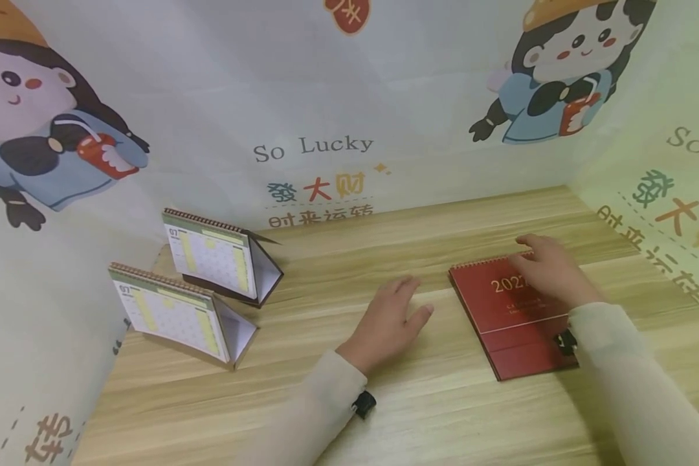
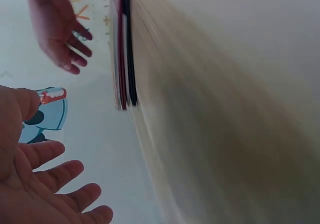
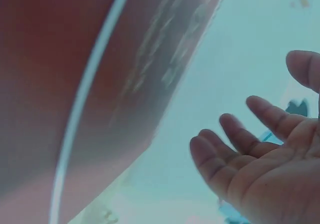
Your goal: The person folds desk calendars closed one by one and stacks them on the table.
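Observation:
A red desk calendar (image 1: 524, 343) marked 2027 lies flat at the right of the table, its spiral edge toward the back wall. Over its upper right part hovers my right hand (image 1: 550, 268), fingers loosely bent and holding nothing; the right wrist view shows the red cover (image 3: 65, 83) close beside that hand (image 3: 270, 159). My left hand (image 1: 387, 323) is above the table to the left of the red calendar, thumb apart from the fingers, with nothing in it. From the left wrist, the stacked edges of the red calendar (image 2: 122, 58) show beyond the relaxed left fingers (image 2: 65, 179).
Two desk calendars stand as tents at the left, one at the back (image 1: 210, 255) and one in front (image 1: 169, 317), both on a page marked 07. A printed cloth wall (image 1: 419, 90) closes off the back and sides of the wooden table (image 1: 431, 414).

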`<state>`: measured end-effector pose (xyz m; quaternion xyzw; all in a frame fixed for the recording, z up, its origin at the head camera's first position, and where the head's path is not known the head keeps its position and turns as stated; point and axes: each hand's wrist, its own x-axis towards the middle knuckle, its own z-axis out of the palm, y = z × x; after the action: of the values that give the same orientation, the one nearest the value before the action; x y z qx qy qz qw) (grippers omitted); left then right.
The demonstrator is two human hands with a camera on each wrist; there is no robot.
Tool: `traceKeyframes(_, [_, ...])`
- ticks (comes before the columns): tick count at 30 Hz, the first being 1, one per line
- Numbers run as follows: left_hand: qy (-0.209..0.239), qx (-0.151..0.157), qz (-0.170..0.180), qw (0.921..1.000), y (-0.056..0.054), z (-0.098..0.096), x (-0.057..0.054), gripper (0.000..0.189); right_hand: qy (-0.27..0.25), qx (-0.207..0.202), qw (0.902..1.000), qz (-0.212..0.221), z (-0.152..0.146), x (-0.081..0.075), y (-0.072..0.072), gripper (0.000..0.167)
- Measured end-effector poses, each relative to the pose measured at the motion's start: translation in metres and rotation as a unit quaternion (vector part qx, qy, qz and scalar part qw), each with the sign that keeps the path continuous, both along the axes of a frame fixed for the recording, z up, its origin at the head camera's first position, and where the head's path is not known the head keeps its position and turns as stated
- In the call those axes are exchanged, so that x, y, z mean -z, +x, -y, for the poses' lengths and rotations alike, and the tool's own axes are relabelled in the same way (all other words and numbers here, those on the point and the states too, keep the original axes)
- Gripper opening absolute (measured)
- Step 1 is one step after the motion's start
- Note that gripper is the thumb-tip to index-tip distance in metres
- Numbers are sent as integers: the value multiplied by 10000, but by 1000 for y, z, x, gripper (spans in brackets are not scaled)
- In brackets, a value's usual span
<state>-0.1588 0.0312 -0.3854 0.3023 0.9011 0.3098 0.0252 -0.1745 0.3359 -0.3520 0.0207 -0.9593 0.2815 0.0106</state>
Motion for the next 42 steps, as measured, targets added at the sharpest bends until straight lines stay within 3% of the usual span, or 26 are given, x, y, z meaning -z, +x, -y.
traceKeyframes(5, [-786, 156, -786, 9937, 0, 29, -11, 56, -214, -245, 9986, -417, 30, -5, 0, 51])
traceKeyframes(10, [-899, 283, -1350, 9863, 6, 62, -22, 50, -396, -565, 9963, -505, 63, -9, -2, 47])
traceKeyframes(21, [-1067, 402, -1934, 9745, 26, 137, -30, 45, -385, -1285, 9892, -583, 124, -3, -8, 44])
traceKeyframes(29, [-1169, 445, -2496, 9602, 43, 196, -64, 43, -459, -1584, 9847, -566, 161, -3, -9, 45])
traceKeyframes(32, [-1014, 258, -2767, 9552, 45, 220, -79, 40, -508, -1692, 9829, -524, 176, -4, -9, 45])
traceKeyframes(36, [-575, -176, -3280, 9428, 35, 252, -93, 58, -611, -1831, 9802, -447, 198, -3, -10, 45])
traceKeyframes(39, [-112, -603, -3559, 9325, 23, 280, -96, 63, -682, -1969, 9773, -388, 216, -1, -12, 45])
traceKeyframes(42, [254, -1184, -3523, 9280, 11, 309, -90, 47, -752, -2058, 9752, -324, 236, 1, -12, 44])
